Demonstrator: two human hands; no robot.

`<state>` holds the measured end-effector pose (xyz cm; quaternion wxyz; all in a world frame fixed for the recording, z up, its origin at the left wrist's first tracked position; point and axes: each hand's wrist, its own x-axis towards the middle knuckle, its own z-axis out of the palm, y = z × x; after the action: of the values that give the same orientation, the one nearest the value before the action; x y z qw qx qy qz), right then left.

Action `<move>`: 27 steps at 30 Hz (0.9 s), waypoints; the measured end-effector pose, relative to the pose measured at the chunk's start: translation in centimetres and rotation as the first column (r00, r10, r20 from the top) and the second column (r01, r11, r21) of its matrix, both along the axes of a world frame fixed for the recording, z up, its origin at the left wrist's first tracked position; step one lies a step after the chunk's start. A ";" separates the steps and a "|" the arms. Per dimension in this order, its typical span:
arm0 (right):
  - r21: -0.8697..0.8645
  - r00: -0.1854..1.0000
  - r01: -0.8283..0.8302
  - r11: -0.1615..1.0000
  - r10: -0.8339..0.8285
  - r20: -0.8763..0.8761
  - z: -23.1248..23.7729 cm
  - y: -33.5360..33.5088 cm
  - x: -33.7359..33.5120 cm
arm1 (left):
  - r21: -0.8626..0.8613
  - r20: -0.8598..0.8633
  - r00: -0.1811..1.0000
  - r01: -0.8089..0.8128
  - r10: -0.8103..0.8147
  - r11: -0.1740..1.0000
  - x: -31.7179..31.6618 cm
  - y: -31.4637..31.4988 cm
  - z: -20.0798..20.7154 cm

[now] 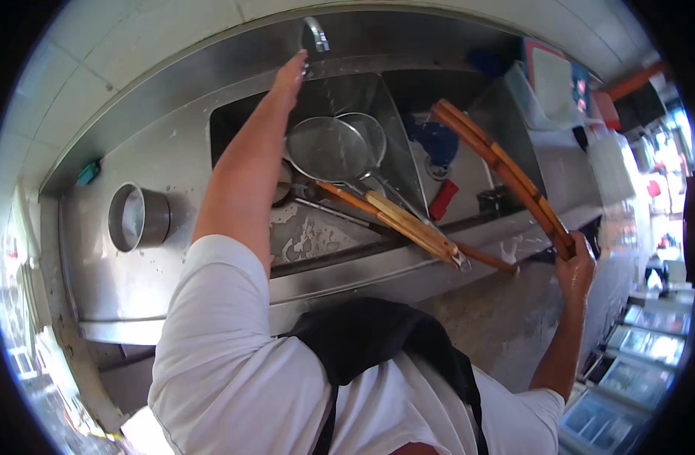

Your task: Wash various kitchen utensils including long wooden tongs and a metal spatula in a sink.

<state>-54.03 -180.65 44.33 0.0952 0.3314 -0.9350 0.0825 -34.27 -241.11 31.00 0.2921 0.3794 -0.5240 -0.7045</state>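
Note:
At the back wall, my left hand (289, 77) reaches to the tap (316, 34) and closes at its handle, some fingers hidden behind the hand. A thin stream of water falls from the spout toward two round mesh strainers (328, 148), overlapping over the left sink basin (397, 125). The strainers' wooden handles (412, 227) lie across the front edge. My right hand (577, 267) is wrapped around the lower end of long brown wooden sticks (503, 161), held together at a slant above the right basin. Their far end points back toward the left.
A steel pot (139, 218) stands on the left drainboard. A blue cloth-like item (438, 142) and a red object (443, 199) lie in the right basin. A clear plastic bin (541, 102) with boards sits at the back right. Another wooden rod (488, 258) sticks out over the front edge.

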 end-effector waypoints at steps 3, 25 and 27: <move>-0.133 0.973 0.182 0.974 -0.198 -0.119 2.6 5.4 5.5 | -0.075 -0.057 0.995 0.081 -0.086 0.994 0.3 3.0 0.5; 0.098 -0.362 0.929 -0.357 -0.825 0.434 -17.9 34.2 89.7 | 0.169 0.165 -0.260 0.958 -0.951 -0.233 26.0 67.3 -5.3; 0.127 -0.456 0.884 -0.451 -0.769 0.447 -19.7 34.8 96.8 | 0.177 0.341 -0.465 0.885 -0.817 -0.430 29.2 73.1 -7.4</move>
<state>42.74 -145.80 24.66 0.0086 -0.6474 -0.7422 0.1730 -5.11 -168.04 23.55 -0.4919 -0.1598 -0.7049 -0.4853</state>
